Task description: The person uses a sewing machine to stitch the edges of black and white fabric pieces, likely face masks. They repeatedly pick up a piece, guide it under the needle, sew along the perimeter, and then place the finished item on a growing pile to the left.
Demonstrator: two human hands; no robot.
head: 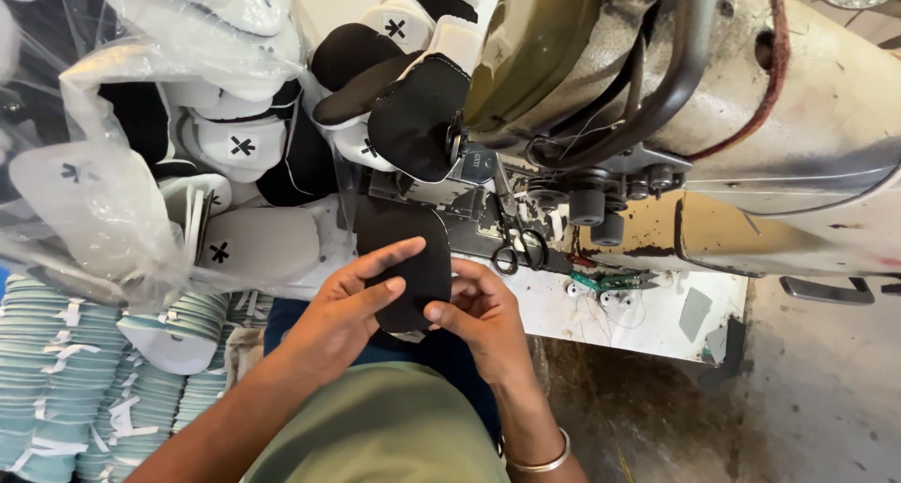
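A black fabric shoe piece (404, 234) with a rounded end is held upright in front of me by both hands. My left hand (352, 300) lies across its lower left side, index finger stretched over the fabric. My right hand (479, 309) pinches its lower right edge with thumb and fingers; a metal bangle (540, 462) sits on that wrist. Just beyond stands an old cream industrial sewing machine (751, 98), its needle area (507, 178) close above the piece.
Black and white shoe pieces with small cross marks (413, 89) pile up at the back, many inside a clear plastic bag (103, 192). Stacks of teal and white pieces (56, 380) lie at left. Scissors (518, 244) rest on the machine bed; concrete floor (817, 398) at right.
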